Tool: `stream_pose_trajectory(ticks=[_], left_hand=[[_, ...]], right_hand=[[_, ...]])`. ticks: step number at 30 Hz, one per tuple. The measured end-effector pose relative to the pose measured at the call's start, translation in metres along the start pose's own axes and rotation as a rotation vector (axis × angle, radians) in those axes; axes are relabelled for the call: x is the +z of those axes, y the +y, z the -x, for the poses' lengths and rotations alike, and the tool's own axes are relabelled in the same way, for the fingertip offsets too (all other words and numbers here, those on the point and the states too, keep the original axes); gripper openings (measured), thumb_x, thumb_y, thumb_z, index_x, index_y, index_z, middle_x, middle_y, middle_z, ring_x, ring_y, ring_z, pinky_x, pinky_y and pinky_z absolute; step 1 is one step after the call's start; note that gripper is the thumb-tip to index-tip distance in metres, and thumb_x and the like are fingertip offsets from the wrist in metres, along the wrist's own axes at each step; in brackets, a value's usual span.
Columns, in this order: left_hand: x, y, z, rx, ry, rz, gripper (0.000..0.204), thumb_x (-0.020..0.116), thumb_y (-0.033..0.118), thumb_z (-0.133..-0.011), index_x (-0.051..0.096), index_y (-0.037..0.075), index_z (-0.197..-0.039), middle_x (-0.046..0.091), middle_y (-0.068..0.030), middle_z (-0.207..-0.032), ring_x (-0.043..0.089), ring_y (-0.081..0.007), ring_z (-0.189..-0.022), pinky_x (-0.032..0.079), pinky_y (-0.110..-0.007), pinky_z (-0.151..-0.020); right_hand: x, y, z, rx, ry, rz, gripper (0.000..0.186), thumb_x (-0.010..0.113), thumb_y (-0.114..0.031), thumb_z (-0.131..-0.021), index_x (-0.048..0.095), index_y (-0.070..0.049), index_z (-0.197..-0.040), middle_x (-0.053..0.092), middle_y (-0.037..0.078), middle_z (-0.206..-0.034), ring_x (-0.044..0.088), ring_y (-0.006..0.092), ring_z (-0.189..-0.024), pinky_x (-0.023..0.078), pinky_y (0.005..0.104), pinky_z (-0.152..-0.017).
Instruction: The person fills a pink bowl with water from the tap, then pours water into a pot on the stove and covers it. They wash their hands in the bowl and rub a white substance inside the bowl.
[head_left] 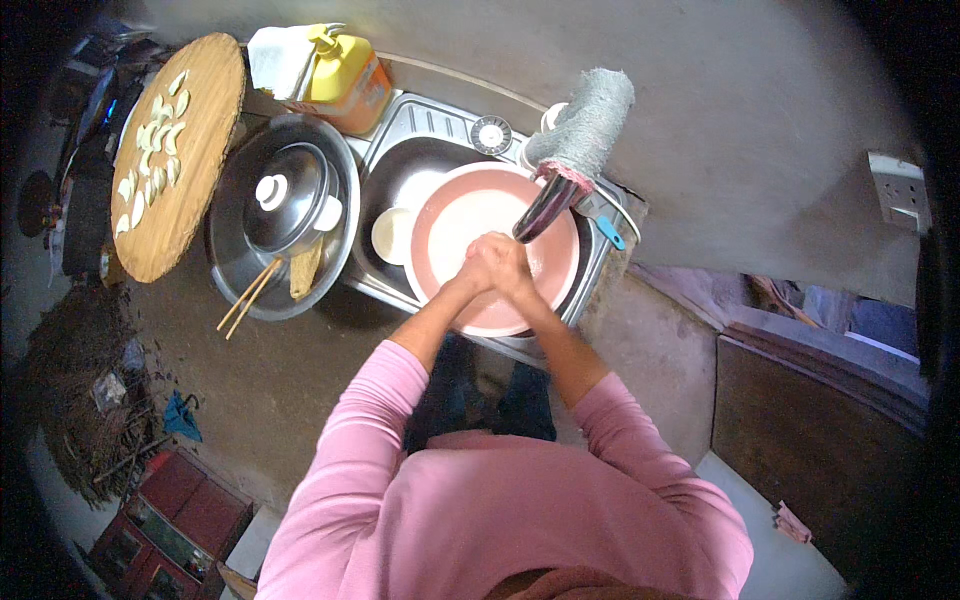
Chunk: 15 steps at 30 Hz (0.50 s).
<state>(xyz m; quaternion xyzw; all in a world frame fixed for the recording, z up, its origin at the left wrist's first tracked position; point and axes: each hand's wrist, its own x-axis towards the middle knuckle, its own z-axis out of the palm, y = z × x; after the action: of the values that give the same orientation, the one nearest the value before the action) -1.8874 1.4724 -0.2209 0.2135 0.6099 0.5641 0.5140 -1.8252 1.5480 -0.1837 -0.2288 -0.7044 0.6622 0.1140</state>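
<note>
My left hand (478, 262) and my right hand (511, 266) are clasped together over a pink basin (432, 281). Their fingers are folded closely against each other, so whatever lies between the palms, if anything, is hidden. Bright glare covers the whitish inside of the basin, and the water level is hard to read. The basin sits in a metal sink (392, 175). Just beyond my right hand, a dark curved tap spout (540, 215) comes out of a grey-green cloth wrapping (590, 125).
Left of the sink, a large metal bowl (222, 240) holds a lidded pot (290, 200) and chopsticks (250, 295). A round wooden board (205, 130) carries several dumplings (158, 135). A yellow pump jug (345, 75) stands behind. A blue-handled tool (610, 232) lies at the sink's right edge.
</note>
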Motion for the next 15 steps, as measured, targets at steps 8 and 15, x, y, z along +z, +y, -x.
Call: stream_pose_trajectory(ticks=[8,15], left_hand=[[0.024,0.06,0.046,-0.197,0.161,1.021,0.031,0.038,-0.007,-0.094,0.052,-0.008,-0.123,0.055,-0.0177,-0.124,0.053,-0.0262,-0.121,0.045,-0.035,-0.105],[0.031,0.018,0.052,0.344,0.219,-0.272,0.038,0.038,0.003,-0.098,0.05,-0.005,-0.133,0.051,-0.0212,-0.136,0.051,-0.0339,-0.124,0.034,-0.036,-0.113]], right_hand=[[-0.004,0.011,0.0,0.449,0.234,-1.41,0.023,0.053,-0.026,-0.095,0.053,-0.011,-0.078,0.055,0.004,-0.07,0.059,0.0256,-0.072,0.049,0.0525,-0.08],[0.01,0.047,-0.003,0.584,0.556,-1.087,0.037,0.051,-0.03,-0.099,0.042,-0.013,-0.067,0.044,0.002,-0.059,0.048,0.0244,-0.053,0.047,0.0433,-0.057]])
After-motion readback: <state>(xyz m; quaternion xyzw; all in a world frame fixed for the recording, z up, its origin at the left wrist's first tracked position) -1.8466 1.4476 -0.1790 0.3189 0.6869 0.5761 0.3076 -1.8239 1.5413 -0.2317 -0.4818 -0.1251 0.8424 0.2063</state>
